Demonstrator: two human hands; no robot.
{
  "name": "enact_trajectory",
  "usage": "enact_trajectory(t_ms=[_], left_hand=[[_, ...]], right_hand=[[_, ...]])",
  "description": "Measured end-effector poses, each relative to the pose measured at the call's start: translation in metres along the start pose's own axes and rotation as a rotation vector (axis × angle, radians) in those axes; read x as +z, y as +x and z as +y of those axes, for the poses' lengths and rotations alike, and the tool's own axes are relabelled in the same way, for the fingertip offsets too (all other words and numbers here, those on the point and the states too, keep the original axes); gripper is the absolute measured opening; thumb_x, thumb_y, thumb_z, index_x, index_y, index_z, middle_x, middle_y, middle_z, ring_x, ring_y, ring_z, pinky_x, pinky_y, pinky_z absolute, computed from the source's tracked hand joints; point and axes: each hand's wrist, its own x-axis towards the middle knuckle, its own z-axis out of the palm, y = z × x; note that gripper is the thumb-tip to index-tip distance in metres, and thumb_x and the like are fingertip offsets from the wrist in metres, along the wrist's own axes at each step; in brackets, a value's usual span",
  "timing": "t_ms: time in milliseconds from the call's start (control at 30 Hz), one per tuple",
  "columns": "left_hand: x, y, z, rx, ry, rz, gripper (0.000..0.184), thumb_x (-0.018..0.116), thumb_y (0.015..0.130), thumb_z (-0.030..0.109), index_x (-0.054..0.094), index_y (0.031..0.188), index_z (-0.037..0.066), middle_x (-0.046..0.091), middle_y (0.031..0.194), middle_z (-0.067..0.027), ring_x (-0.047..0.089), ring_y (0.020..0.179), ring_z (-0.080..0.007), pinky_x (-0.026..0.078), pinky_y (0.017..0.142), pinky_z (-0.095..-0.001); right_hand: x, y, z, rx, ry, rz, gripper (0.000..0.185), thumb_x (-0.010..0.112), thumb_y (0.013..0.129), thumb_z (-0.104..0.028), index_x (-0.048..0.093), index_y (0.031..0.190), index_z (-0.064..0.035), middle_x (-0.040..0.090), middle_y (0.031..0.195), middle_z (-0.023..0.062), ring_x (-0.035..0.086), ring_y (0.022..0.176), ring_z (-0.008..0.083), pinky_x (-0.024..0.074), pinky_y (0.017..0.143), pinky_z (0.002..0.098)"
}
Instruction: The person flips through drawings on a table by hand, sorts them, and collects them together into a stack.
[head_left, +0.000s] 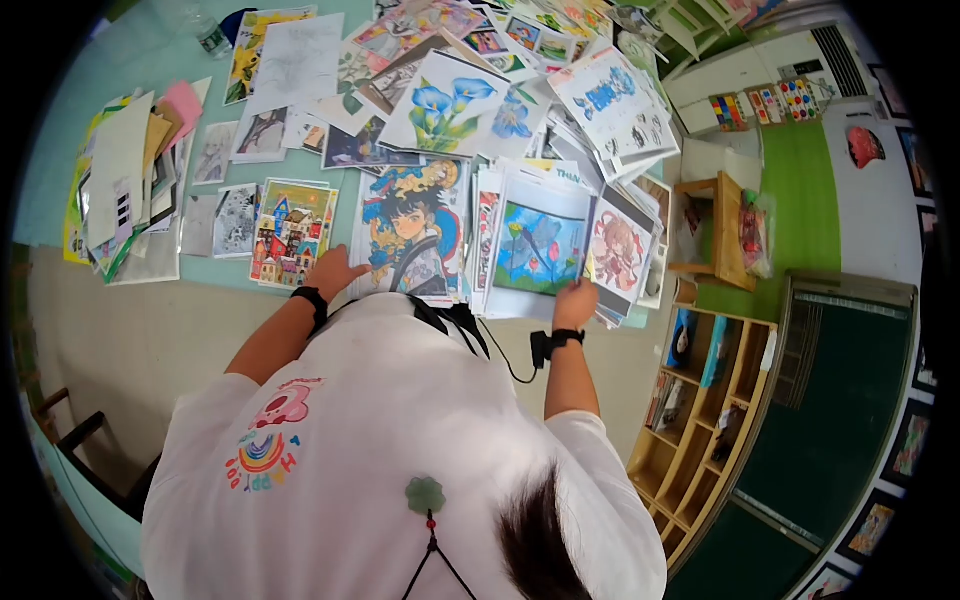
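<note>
My left hand rests at the table's near edge with thumb and fingers apart. It lies between a colorful drawing of houses and a drawing of a dark-haired figure, its thumb by the figure drawing's lower left corner. My right hand is closed at the lower right corner of a blue-green drawing with pink buds, which lies on a stack of sheets. Right of that hand is a drawing of a brown-haired character. A drawing of blue calla lilies lies farther back.
Loose drawings cover the back of the pale table. A stack of papers stands at the left, and a clear bottle at the back left. To the right are a wooden stool, a wooden shelf and a green chalkboard.
</note>
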Motion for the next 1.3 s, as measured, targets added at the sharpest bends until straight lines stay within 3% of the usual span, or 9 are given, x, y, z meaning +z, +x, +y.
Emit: enact_trajectory(t_ms=[367, 467, 600, 700, 800, 933, 1000, 1067, 1300], left_hand=[[0.002, -0.003, -0.007, 0.033, -0.072, 0.035, 0.057, 0.068, 0.073, 0.047, 0.054, 0.089, -0.006, 0.058, 0.087, -0.0247, 0.057, 0.085, -0.0396, 0.045, 0.075, -0.0438], [0.002, -0.004, -0.007, 0.037, -0.068, 0.044, 0.057, 0.069, 0.073, 0.047, 0.054, 0.089, -0.006, 0.058, 0.088, -0.0248, 0.057, 0.086, -0.0396, 0.045, 0.075, -0.0436], [-0.003, -0.005, -0.003, 0.037, -0.059, 0.033, 0.056, 0.066, 0.076, 0.048, 0.053, 0.089, -0.005, 0.058, 0.086, -0.0247, 0.057, 0.085, -0.0393, 0.045, 0.074, -0.0444], [-0.010, -0.010, 0.005, 0.034, -0.051, 0.046, 0.057, 0.066, 0.076, 0.048, 0.053, 0.089, -0.005, 0.058, 0.087, -0.0248, 0.057, 0.083, -0.0390, 0.045, 0.073, -0.0443], [-0.004, -0.009, 0.000, 0.046, -0.040, 0.052, 0.058, 0.066, 0.075, 0.049, 0.054, 0.089, -0.006, 0.059, 0.086, -0.0246, 0.058, 0.083, -0.0389, 0.045, 0.073, -0.0444], [-0.001, -0.005, -0.003, 0.043, -0.043, 0.043, 0.058, 0.066, 0.075, 0.049, 0.054, 0.088, -0.005, 0.058, 0.085, -0.0248, 0.058, 0.083, -0.0394, 0.045, 0.073, -0.0445], [-0.001, -0.006, -0.003, 0.048, -0.053, 0.057, 0.057, 0.066, 0.075, 0.049, 0.054, 0.088, -0.005, 0.058, 0.085, -0.0249, 0.057, 0.083, -0.0396, 0.045, 0.072, -0.0445], [0.002, -0.008, -0.004, 0.062, -0.066, 0.087, 0.056, 0.067, 0.075, 0.048, 0.053, 0.087, -0.005, 0.058, 0.085, -0.0249, 0.057, 0.083, -0.0398, 0.045, 0.072, -0.0445], [0.002, -0.008, 0.000, 0.013, -0.036, 0.067, 0.056, 0.070, 0.072, 0.046, 0.053, 0.087, -0.004, 0.058, 0.088, -0.0244, 0.058, 0.086, -0.0402, 0.046, 0.074, -0.0446]], right_hand=[[-0.008, 0.008, 0.010, 0.002, -0.085, -0.080, 0.013, 0.062, 0.076, -0.016, 0.069, 0.081, -0.0061, 0.064, 0.081, 0.0115, 0.061, 0.078, 0.0310, 0.0487, 0.066, 0.0413], [-0.018, 0.010, 0.007, -0.156, -0.091, 0.152, 0.011, 0.061, 0.077, -0.013, 0.069, 0.081, -0.0064, 0.063, 0.080, 0.0118, 0.061, 0.075, 0.0305, 0.0486, 0.065, 0.0418], [-0.069, 0.031, -0.028, -0.334, 0.240, 0.302, 0.013, 0.059, 0.081, -0.006, 0.061, 0.093, -0.0010, 0.061, 0.080, 0.0147, 0.060, 0.071, 0.0290, 0.0478, 0.062, 0.0378], [-0.116, 0.055, -0.068, -0.115, 0.718, 0.250, 0.013, 0.060, 0.085, -0.010, 0.059, 0.093, 0.0005, 0.061, 0.079, 0.0096, 0.059, 0.069, 0.0194, 0.0471, 0.061, 0.0309], [-0.097, 0.080, -0.099, -0.093, 1.060, 0.116, 0.017, 0.061, 0.086, -0.016, 0.060, 0.092, 0.0003, 0.061, 0.079, 0.0057, 0.056, 0.067, 0.0128, 0.0448, 0.059, 0.0259], [-0.024, 0.073, -0.172, 0.190, 1.175, -0.452, 0.019, 0.062, 0.080, -0.013, 0.060, 0.091, 0.0020, 0.059, 0.068, 0.0046, 0.051, 0.053, 0.0105, 0.0386, 0.046, 0.0237], [0.034, 0.061, -0.207, 0.064, 1.018, -0.495, 0.018, 0.063, 0.078, -0.012, 0.060, 0.090, 0.0014, 0.058, 0.066, 0.0049, 0.049, 0.049, 0.0097, 0.0364, 0.044, 0.0234], [-0.003, 0.040, -0.259, 0.193, 1.201, -0.704, 0.022, 0.063, 0.080, -0.012, 0.058, 0.094, 0.0039, 0.058, 0.066, 0.0060, 0.048, 0.048, 0.0106, 0.0358, 0.043, 0.0227], [0.010, 0.019, -0.307, 0.245, 1.477, -0.893, 0.025, 0.059, 0.086, -0.011, 0.054, 0.103, 0.0061, 0.060, 0.073, 0.0099, 0.059, 0.058, 0.0161, 0.0491, 0.055, 0.0253]])
